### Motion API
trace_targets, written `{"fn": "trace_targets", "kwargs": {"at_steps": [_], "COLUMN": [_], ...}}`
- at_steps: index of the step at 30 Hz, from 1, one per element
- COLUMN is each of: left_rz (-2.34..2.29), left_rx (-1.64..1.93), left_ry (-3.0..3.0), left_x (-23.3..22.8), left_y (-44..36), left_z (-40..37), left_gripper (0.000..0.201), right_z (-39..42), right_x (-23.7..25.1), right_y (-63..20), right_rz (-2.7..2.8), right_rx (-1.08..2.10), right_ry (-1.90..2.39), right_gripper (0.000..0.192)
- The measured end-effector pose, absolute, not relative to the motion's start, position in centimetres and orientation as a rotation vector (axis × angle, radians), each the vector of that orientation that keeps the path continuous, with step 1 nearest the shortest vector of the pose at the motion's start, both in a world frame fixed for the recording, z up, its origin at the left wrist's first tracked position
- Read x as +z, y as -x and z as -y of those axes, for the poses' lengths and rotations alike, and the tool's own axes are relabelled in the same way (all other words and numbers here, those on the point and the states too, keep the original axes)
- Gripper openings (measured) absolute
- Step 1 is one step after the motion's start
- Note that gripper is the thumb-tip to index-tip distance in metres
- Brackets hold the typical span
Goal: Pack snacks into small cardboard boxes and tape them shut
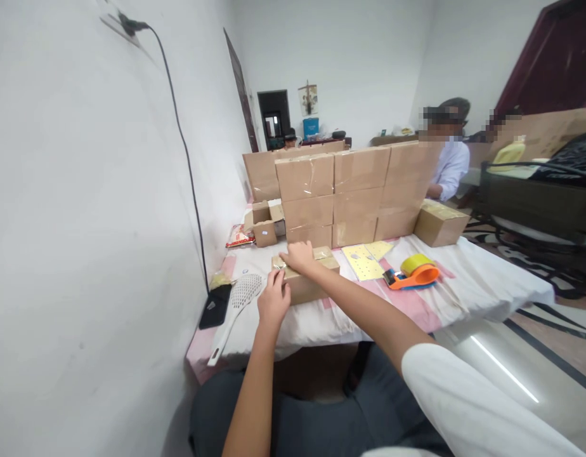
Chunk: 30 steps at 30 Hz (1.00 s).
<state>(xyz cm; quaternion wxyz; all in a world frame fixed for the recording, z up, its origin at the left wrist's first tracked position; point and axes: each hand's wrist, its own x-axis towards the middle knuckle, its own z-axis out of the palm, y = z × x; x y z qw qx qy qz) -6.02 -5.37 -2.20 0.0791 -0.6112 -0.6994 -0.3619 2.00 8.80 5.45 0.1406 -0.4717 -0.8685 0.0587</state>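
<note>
While both hands rest on one carton at the near side of the table, the scene reads as follows.

Small cardboard box (306, 279): lies on the white cloth of the table (488, 285), just in front of the stacked wall of cartons, top flaps folded down.
Right hand (300, 257): laid flat, palm down, on the top of the small cardboard box; fingers spread loosely, nothing gripped.
Left hand (273, 299): at the box's near left corner, fingers curled narrow against the edge; whether they pinch anything small cannot be told.
Stack of sealed boxes (354, 193): three rows high, directly behind the small cardboard box, taped faces toward the camera.
Open small carton (264, 225): left of the stack, flaps up.
Single carton (440, 223): at the right end of the stack, on the table.
Tape dispenser (411, 274): orange, with a yellow roll, right of the box and well apart from both hands.
Yellow sheets (364, 260): flat between box and dispenser.
White slotted utensil (238, 304): near the left hand, handle overhanging the table edge.
Black item (215, 306): beside the utensil, by the wall.
Other person (449, 166): seated beyond the stack.
</note>
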Motion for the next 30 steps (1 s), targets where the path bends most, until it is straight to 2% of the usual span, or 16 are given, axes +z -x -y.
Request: {"fn": "trace_targets", "kwargs": {"at_steps": [4, 8, 12, 14, 18, 20, 24, 26, 30], "left_rz": [2.109, 2.178, 2.267, 2.297, 2.287, 2.261, 2.203, 2.172, 1.992], "left_rx": [-1.075, -1.002, -0.919, -0.872, -0.787, -0.805, -0.930, -0.963, -0.937], "left_ry": [1.797, 1.816, 1.855, 1.899, 2.034, 2.101, 2.106, 2.057, 2.031], "left_x": [-1.2, -0.3, 0.7, 1.1, 1.6, 1.5, 0.2, -0.5, -0.7], "left_y": [6.0, 5.9, 6.1, 6.6, 7.8, 8.4, 9.0, 9.0, 7.6], "left_z": [5.5, 5.6, 5.3, 4.8, 3.9, 3.7, 3.6, 3.6, 4.4], "left_gripper": [0.039, 0.037, 0.053, 0.058, 0.046, 0.036, 0.030, 0.033, 0.037], "right_z": [-9.8, -11.4, -10.7, -9.7, -9.0, -9.6, -11.2, -11.3, -9.4], "right_x": [6.3, 6.5, 3.9, 1.6, -3.2, -4.9, -6.0, -5.9, -5.5], "right_y": [-4.7, -12.1, -19.7, -21.7, -22.0, -21.0, -19.4, -19.3, -21.2], "right_rz": [2.461, 2.412, 2.436, 2.460, 2.308, 2.124, 1.875, 1.882, 1.864], "right_rx": [0.170, 0.237, 0.421, 0.516, 0.831, 1.074, 1.396, 1.355, 1.053], "right_ry": [1.431, 1.433, 1.229, 1.103, 0.779, 0.705, 0.651, 0.654, 0.719], "right_gripper": [0.048, 0.055, 0.060, 0.075, 0.136, 0.148, 0.150, 0.149, 0.138]}}
